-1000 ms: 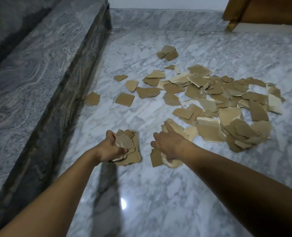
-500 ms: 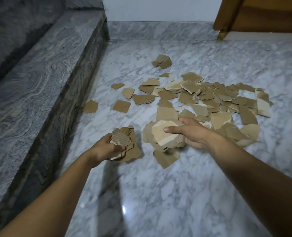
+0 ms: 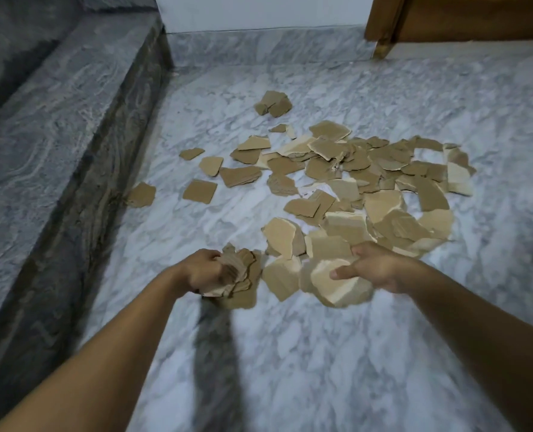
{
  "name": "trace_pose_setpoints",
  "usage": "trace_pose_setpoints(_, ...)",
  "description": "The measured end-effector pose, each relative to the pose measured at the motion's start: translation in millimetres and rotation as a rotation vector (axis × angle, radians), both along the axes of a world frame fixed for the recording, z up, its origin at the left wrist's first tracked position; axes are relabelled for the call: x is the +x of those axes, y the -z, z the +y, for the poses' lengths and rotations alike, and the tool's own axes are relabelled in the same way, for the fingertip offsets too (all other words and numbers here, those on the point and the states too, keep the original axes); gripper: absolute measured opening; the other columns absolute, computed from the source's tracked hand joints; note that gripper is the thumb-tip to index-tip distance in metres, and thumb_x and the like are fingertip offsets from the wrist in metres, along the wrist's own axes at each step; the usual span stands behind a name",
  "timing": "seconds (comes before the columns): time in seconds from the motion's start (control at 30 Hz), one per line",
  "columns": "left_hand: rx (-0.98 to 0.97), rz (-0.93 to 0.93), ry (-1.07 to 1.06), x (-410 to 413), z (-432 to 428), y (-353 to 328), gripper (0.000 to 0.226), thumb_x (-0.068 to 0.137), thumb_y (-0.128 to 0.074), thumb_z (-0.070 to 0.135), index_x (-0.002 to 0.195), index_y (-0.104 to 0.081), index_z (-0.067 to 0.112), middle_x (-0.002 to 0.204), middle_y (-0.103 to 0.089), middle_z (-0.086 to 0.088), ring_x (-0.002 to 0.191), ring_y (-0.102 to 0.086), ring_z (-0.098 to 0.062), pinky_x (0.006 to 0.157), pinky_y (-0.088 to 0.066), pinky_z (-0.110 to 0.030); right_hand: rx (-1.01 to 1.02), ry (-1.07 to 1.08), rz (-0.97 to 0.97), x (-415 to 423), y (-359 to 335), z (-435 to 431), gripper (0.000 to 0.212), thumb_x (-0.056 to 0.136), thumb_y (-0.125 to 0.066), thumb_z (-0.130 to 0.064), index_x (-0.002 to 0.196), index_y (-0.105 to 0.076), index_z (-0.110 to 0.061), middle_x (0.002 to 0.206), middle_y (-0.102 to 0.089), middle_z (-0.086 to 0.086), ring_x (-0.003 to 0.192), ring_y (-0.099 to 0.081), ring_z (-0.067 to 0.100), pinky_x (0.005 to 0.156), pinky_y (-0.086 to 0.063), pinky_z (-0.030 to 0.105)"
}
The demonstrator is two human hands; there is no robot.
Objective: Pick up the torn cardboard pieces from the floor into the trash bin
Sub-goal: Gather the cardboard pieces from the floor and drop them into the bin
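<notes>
Several torn brown cardboard pieces (image 3: 374,179) lie scattered over the white marble floor (image 3: 290,369), thickest at the centre right. My left hand (image 3: 204,272) is shut on a stack of cardboard pieces (image 3: 238,275) just above the floor. My right hand (image 3: 374,268) grips a bundle of pale cardboard pieces (image 3: 337,285), thumb on top, lifted slightly. A few single pieces (image 3: 199,191) lie apart to the left. No trash bin is in view.
A raised grey marble step (image 3: 56,126) runs along the left side. A white wall (image 3: 259,10) and marble skirting close the back. A wooden furniture leg (image 3: 383,42) stands at the back right.
My right hand gathered pieces from the floor, gripped them and drew the bundle back toward me and my left hand. The left hand kept its stack.
</notes>
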State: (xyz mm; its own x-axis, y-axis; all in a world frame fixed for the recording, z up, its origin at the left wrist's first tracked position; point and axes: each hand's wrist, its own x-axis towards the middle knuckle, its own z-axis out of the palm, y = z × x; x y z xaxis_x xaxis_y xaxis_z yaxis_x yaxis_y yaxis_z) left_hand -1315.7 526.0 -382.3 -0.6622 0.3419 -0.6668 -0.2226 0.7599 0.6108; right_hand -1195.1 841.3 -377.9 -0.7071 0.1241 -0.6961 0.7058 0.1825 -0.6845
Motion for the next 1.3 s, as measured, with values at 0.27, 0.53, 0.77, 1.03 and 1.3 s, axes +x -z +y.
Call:
trace_pose_setpoints(0.27,-0.144,0.079,-0.101,-56,13,-31,0.018,0.077,-0.073,0.009,0.091,-0.068,-0.001,0.077,-0.066,-0.015,0.062,-0.059,-0.030,0.048,-0.044,-0.027,0.467,-0.648,0.076,-32,4,-41,0.062,0.068,-0.090,-0.039,0.119,-0.065,-0.013,0.104,-0.059,-0.004,0.098,-0.060,0.017,0.079,-0.049,0.026)
trace_pose_setpoints(0.53,-0.024,0.182,-0.155,-53,27,-24,0.029,0.077,-0.074,0.012,0.103,-0.066,0.003,0.102,-0.069,-0.024,0.084,-0.067,-0.038,0.069,-0.056,-0.045,0.864,-1.139,0.156,-51,35,-92,0.096,0.065,-0.091,-0.035,0.144,-0.038,-0.024,0.152,-0.025,0.003,0.132,-0.033,0.038,0.100,-0.042,0.045)
trace_pose_setpoints(0.77,-0.231,0.225,0.212,-71,42,-27,0.022,0.076,-0.059,0.004,0.097,-0.065,0.007,0.082,-0.068,-0.014,0.061,-0.062,-0.027,0.048,-0.050,-0.029,0.878,-1.076,0.093,-44,38,-88,0.108,0.055,-0.096,-0.039,0.138,-0.034,-0.011,0.137,-0.035,0.014,0.127,-0.037,0.036,0.099,-0.045,0.044)
trace_pose_setpoints(1.03,-0.581,0.238,0.796,-78,115,-21,0.039,0.069,-0.070,0.020,0.106,-0.068,0.027,0.098,-0.070,0.002,0.091,-0.067,-0.021,0.083,-0.060,-0.042,0.807,-0.975,0.048,-8,35,-60,0.085,0.059,-0.093,-0.048,0.121,-0.046,-0.014,0.122,-0.057,0.008,0.117,-0.048,0.030,0.085,-0.038,0.039)
trace_pose_setpoints(1.3,-0.539,0.536,0.759,-54,156,39,0.062,0.080,-0.063,0.033,0.137,-0.043,0.022,0.147,-0.021,-0.007,0.133,-0.029,-0.036,0.100,-0.046,-0.051,0.722,-0.870,0.040,7,44,-20,0.070,0.051,-0.090,-0.061,0.098,-0.061,-0.018,0.106,-0.056,0.002,0.092,-0.052,0.025,0.071,-0.040,0.034)
